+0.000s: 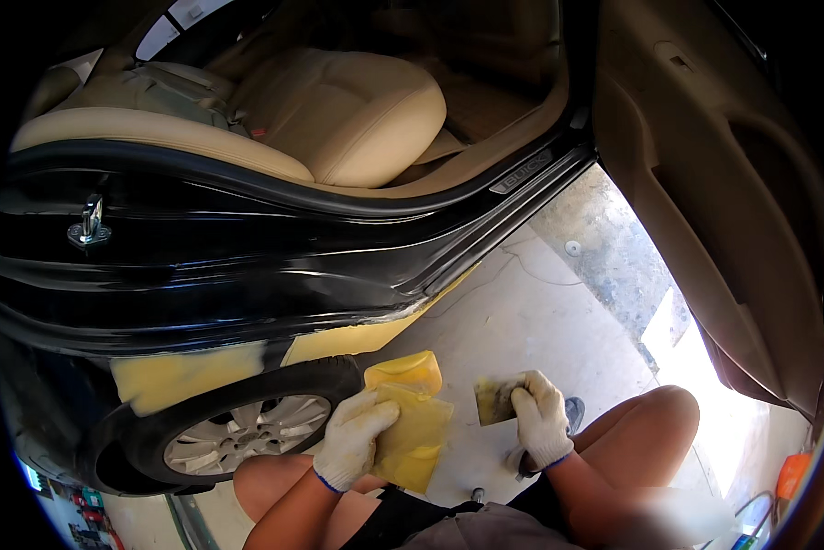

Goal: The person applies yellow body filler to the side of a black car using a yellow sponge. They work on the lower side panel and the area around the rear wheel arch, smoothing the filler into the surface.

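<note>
My left hand (350, 438), in a white work glove, grips a flat yellow mixing board (412, 429) by its left side, thumb on top. A smooth yellow lump that looks like body filler (404, 370) sits at the board's far edge. To the right, my gloved right hand (542, 414) pinches a small rectangular putty scraper (496, 401), its face smeared dark and yellow. The scraper is apart from the board. Beyond my hands, yellow filler covers the car's lower sill (352, 339) and a patch on the panel above the wheel (187, 374).
The black car's rear wheel (247, 435) stands close to my left arm. Its open door (714, 183) hangs at the right, and a tan seat (338, 110) shows inside. A metal door striker (90, 225) juts from the frame. Pale floor (494, 312) lies below; something orange (794, 475) is lower right.
</note>
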### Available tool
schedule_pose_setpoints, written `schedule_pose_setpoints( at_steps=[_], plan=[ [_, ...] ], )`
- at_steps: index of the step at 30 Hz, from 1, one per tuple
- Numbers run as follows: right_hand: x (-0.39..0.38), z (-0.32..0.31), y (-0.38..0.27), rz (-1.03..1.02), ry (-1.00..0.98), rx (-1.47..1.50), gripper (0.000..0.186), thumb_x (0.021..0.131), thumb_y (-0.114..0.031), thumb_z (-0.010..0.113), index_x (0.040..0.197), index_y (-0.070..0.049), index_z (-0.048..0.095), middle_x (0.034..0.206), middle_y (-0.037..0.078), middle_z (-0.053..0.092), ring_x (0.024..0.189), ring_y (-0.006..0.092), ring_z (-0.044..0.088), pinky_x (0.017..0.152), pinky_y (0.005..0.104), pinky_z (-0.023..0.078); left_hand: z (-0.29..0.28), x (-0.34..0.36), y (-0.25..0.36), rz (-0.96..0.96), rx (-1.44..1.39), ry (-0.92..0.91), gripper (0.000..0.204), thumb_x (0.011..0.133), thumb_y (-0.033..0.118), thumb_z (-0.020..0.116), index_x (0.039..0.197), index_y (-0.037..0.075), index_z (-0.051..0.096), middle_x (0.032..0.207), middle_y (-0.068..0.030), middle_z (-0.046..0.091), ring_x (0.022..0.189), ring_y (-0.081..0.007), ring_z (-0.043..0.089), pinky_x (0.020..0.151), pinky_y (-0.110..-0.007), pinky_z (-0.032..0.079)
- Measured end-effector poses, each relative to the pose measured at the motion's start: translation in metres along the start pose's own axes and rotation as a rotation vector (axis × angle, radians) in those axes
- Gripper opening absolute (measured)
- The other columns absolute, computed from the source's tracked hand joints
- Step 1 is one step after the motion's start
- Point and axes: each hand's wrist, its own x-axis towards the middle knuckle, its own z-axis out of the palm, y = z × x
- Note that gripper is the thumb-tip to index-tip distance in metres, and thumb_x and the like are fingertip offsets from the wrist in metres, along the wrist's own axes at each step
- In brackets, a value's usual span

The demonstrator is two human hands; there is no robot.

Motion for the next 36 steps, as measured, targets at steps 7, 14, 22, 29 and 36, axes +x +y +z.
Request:
schedule_pose_setpoints(
  at_steps=[7,14,22,29,36],
  plan=[
    [0.112,0.049,0.064,0.383,0.277,0.696,0.036,0.087,-0.002,0.048,0.117,0.0,0.067,0.101,0.009,0.069,0.088,0.0179,0.067,0.08,0.0309,0.055,0.0,-0.013,0.008,0.054,-0.023,-0.007,0.041,0.094,0.018,0.065,0.126,-0.007,0.063,0.121,-0.0135,0.069,0.108,-0.0222,0.067,0.095,-0.037,0.054],
    [0.185,0.054,0.061,0.288,0.346,0.068,0.037,0.093,-0.031,0.059,0.118,-0.006,0.068,0.107,0.012,0.074,0.099,0.0254,0.07,0.09,0.0367,0.053,-0.009,-0.013,0.005,-0.04,-0.048,0.005,0.043,0.093,0.018,0.067,0.127,-0.008,0.062,0.122,-0.0174,0.069,0.109,-0.0255,0.067,0.096,-0.039,0.054],
    [0.229,0.052,0.041,0.201,0.437,-0.189,0.043,0.093,-0.045,0.063,0.115,-0.008,0.068,0.105,0.013,0.075,0.102,0.0322,0.071,0.093,0.0404,0.053,-0.017,-0.012,0.002,-0.065,0.078,0.051,0.054,0.088,0.033,0.071,0.118,-0.012,0.065,0.119,-0.023,0.07,0.109,-0.0312,0.068,0.098,-0.041,0.054],
    [0.231,0.062,0.04,0.209,0.411,-0.219,0.043,0.093,-0.045,0.063,0.117,-0.01,0.068,0.105,0.014,0.075,0.102,0.0332,0.071,0.093,0.0411,0.053,-0.021,-0.011,0.004,-0.068,0.076,0.087,0.053,0.089,0.032,0.07,0.117,-0.013,0.065,0.119,-0.0231,0.069,0.11,-0.0308,0.068,0.098,-0.04,0.054],
    [0.239,0.063,0.053,0.181,0.412,-0.236,0.044,0.092,-0.047,0.063,0.118,-0.011,0.068,0.105,0.016,0.075,0.103,0.0361,0.071,0.092,0.0423,0.053,-0.026,-0.01,0.003,-0.07,0.088,0.061,0.047,0.089,0.027,0.07,0.115,-0.012,0.066,0.119,-0.0234,0.07,0.11,-0.0302,0.068,0.098,-0.04,0.053]
  ],
)
